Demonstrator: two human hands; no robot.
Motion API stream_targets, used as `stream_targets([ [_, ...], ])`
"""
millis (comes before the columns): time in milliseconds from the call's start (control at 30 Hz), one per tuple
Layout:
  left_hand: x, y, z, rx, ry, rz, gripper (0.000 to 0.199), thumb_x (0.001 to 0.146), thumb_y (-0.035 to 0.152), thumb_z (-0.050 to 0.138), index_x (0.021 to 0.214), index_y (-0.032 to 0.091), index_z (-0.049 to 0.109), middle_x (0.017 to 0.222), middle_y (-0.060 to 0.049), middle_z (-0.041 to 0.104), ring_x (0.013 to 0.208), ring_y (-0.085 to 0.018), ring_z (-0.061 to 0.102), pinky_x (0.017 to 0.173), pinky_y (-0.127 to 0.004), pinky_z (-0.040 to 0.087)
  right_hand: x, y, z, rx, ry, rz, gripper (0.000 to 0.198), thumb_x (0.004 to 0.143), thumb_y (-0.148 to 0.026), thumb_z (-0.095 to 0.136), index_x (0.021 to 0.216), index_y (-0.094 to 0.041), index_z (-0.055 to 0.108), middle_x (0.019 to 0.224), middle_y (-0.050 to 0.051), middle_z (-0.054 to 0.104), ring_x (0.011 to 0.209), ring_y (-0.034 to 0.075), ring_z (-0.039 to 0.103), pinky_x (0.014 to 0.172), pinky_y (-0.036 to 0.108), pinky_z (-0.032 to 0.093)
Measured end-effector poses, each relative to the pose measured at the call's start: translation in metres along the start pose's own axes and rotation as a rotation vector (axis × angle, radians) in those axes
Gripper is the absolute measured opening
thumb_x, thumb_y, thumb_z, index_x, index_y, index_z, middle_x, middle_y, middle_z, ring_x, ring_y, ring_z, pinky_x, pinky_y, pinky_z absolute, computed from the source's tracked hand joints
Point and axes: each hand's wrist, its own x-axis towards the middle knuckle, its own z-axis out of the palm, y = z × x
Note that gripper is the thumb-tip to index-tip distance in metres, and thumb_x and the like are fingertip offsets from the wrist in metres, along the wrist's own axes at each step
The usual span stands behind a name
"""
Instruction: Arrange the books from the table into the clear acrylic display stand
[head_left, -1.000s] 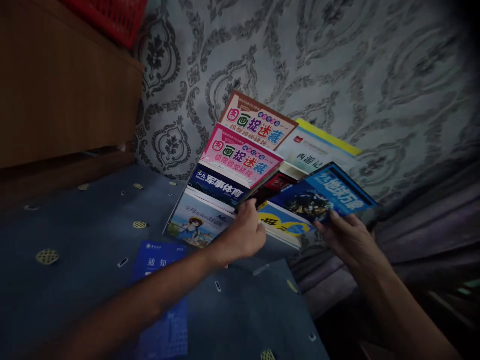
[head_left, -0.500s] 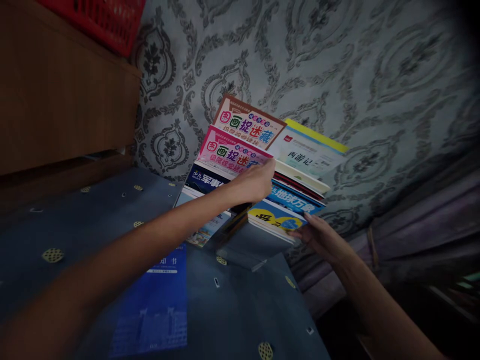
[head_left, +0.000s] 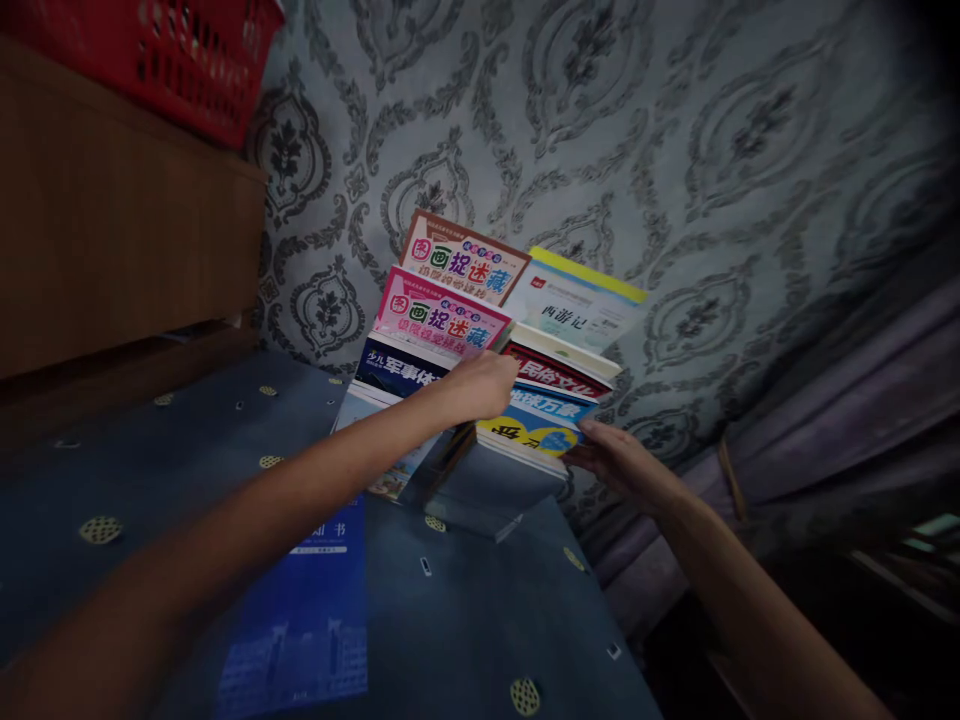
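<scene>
Two rows of upright books stand side by side against the wall, their covers stepped one behind another. My left hand (head_left: pixel 484 385) is closed at the left edge of the blue book (head_left: pixel 551 403) in the right row; its fingertips are partly hidden. Pinched at the right end of the yellow-and-blue book (head_left: pixel 529 435) in front is my right hand (head_left: pixel 615 460). Behind them show a dark red book (head_left: pixel 559 375) and a pale book with a yellow top (head_left: pixel 581 305). The left row holds a pink book (head_left: pixel 442 312), a brown-edged book (head_left: pixel 465 258) and a navy book (head_left: pixel 394 365).
A blue booklet (head_left: pixel 300 620) lies flat on the patterned dark blue cloth (head_left: pixel 465 620). A wooden cabinet (head_left: pixel 127 220) with a red basket (head_left: pixel 202 70) on top stands at the left. Purple curtain fabric (head_left: pixel 675 500) hangs at the right.
My left hand has moved down from the pink book's corner to the blue book's edge. More of the dark red book's title shows. My view has shifted slightly, and my right hand keeps its place.
</scene>
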Motion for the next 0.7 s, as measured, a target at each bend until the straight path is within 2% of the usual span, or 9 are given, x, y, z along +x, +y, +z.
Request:
stream_targets([
  [67,-0.003,0.005,-0.006,0.170,-0.069,-0.015,0.023,0.078,-0.001,0.051,0.089,0.010,0.068,0.094,-0.020,0.071,0.097,-0.032,0.067,0.081,-0.038,0.050,-0.004,-0.002,0.003,0.003,-0.008,0.005,0.028,0.065,-0.040,0.082,0.082,-0.020,0.073,0.085,0.008,0.078,0.080,0.027,0.075,0.083,0.042,0.061],
  [167,-0.003,0.011,-0.013,0.269,-0.051,0.025,0.026,0.081,0.000,0.048,0.094,0.010,0.068,0.101,-0.019,0.071,0.102,-0.031,0.066,0.083,-0.037,0.050,-0.008,-0.001,0.006,0.018,-0.024,-0.035,0.031,0.063,-0.042,0.084,0.081,-0.020,0.072,0.083,0.008,0.078,0.083,0.028,0.075,0.086,0.042,0.060],
  [333,0.007,0.012,-0.009,0.235,0.030,0.132,0.023,0.084,0.005,0.051,0.096,0.012,0.069,0.104,-0.016,0.071,0.107,-0.029,0.064,0.090,-0.038,0.048,-0.011,0.006,0.009,0.057,-0.019,-0.118,0.039,0.060,-0.047,0.086,0.085,-0.022,0.071,0.087,0.007,0.078,0.088,0.027,0.075,0.087,0.042,0.059],
  [467,0.013,0.009,-0.005,0.266,0.002,0.102,0.024,0.083,0.005,0.049,0.093,0.013,0.069,0.099,-0.014,0.071,0.103,-0.026,0.064,0.087,-0.035,0.047,-0.009,0.014,0.007,0.093,0.030,-0.143,0.047,0.055,-0.045,0.090,0.093,-0.023,0.071,0.087,0.004,0.078,0.084,0.023,0.075,0.081,0.035,0.061],
  [567,0.012,0.006,-0.010,0.244,-0.020,0.080,0.024,0.082,0.006,0.048,0.090,0.014,0.069,0.094,-0.011,0.071,0.096,-0.023,0.065,0.083,-0.031,0.047,-0.008,0.021,0.004,0.135,0.083,-0.181,0.049,0.052,-0.043,0.092,0.091,-0.025,0.070,0.089,0.000,0.077,0.080,0.018,0.074,0.076,0.028,0.061],
  [700,0.010,0.005,-0.018,0.217,-0.073,0.015,0.023,0.081,0.003,0.047,0.087,0.014,0.066,0.085,-0.007,0.069,0.081,-0.018,0.064,0.076,-0.028,0.047,-0.009,0.031,0.004,0.121,0.017,-0.218,0.047,0.059,-0.043,0.089,0.097,-0.024,0.070,0.096,0.001,0.077,0.085,0.017,0.074,0.077,0.025,0.060],
])
